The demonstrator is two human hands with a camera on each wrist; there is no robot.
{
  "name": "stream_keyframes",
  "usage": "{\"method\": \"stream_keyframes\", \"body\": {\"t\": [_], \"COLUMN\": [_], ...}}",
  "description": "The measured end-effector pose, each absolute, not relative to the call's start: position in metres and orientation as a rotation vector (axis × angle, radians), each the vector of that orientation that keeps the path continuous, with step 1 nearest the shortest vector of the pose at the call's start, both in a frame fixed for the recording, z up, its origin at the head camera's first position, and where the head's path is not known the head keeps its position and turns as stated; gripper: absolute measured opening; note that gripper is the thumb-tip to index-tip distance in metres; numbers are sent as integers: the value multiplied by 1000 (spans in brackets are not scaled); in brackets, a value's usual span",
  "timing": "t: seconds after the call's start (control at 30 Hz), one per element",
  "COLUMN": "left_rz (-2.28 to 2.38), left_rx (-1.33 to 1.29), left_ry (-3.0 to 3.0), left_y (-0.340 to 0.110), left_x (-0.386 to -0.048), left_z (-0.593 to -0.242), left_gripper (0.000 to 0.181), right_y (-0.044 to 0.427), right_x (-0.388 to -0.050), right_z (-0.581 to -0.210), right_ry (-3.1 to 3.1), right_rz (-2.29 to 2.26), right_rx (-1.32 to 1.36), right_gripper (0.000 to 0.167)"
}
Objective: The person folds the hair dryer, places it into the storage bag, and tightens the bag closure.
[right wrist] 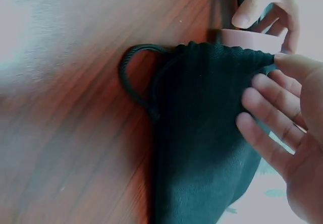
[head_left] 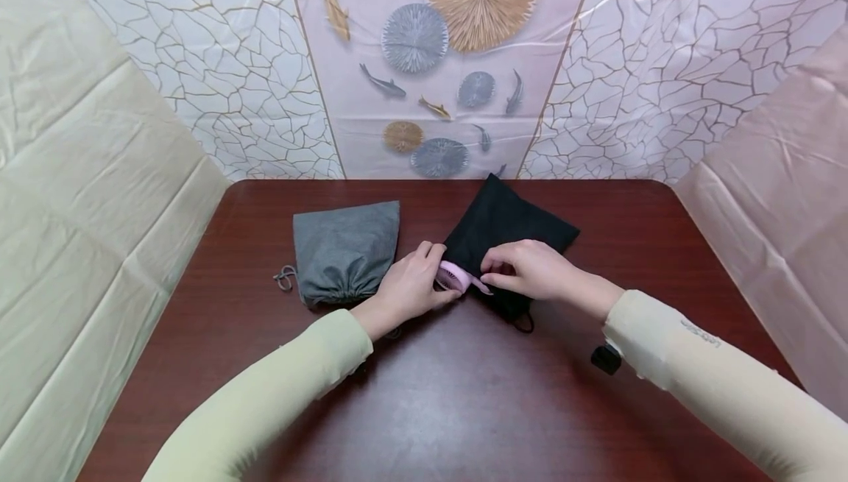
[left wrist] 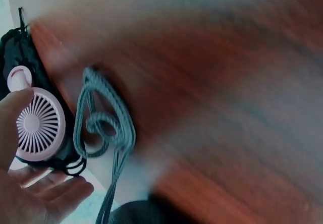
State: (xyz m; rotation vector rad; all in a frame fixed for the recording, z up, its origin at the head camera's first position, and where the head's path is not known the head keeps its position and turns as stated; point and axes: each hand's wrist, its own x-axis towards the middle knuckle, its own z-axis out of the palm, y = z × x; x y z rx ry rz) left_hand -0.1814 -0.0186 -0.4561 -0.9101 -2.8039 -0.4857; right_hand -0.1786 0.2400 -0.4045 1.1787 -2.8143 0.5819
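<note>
A pink handheld fan (head_left: 453, 276) with a slotted round head (left wrist: 41, 125) is in my left hand (head_left: 412, 285), the thumb on one side and the fingers on the other. Beside it lies a black drawstring bag (head_left: 506, 221), its gathered mouth towards the fan. In the right wrist view the fan (right wrist: 252, 40) sits at the bag's mouth; how much of it is inside is hidden. My right hand (head_left: 530, 268) pinches the rim of that mouth between thumb and index finger, while its other fingers extend along the bag (right wrist: 202, 133).
Left of my hands a grey drawstring bag (head_left: 347, 250) lies flat on the dark red wooden table (head_left: 437, 408). Its grey cord (left wrist: 108, 113) loops out near my left wrist. Patterned cloth walls (head_left: 252, 70) stand behind the table and plain ones at the sides.
</note>
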Motion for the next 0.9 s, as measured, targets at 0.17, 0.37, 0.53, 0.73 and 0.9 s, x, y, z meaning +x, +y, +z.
{"method": "stream_keyframes", "body": {"t": [0.17, 0.37, 0.53, 0.73, 0.9], "left_rz": [-563, -622, -640, -638, -645], "left_rx": [-1013, -1041, -1049, -1058, -1035], "left_ry": [-2803, -2801, -2787, -2719, -2681], "left_y": [-22, -26, -27, -26, -23], "left_x": [-184, -186, -186, -185, -187], "left_z": [-454, -451, -451, -455, -459], "left_gripper": [72, 66, 64, 64, 60], "right_y": [257, 261, 253, 256, 256], "right_x": [-152, -132, -139, -148, -150], "right_z": [-404, -422, -433, -434, -427], "right_ry": [-2738, -2536, -2462, -2440, -2445], "right_rz": [378, 147, 85, 205, 337], "right_rx": [1090, 1114, 1152, 1206, 1211], "right_gripper": [19, 37, 34, 16, 12]}}
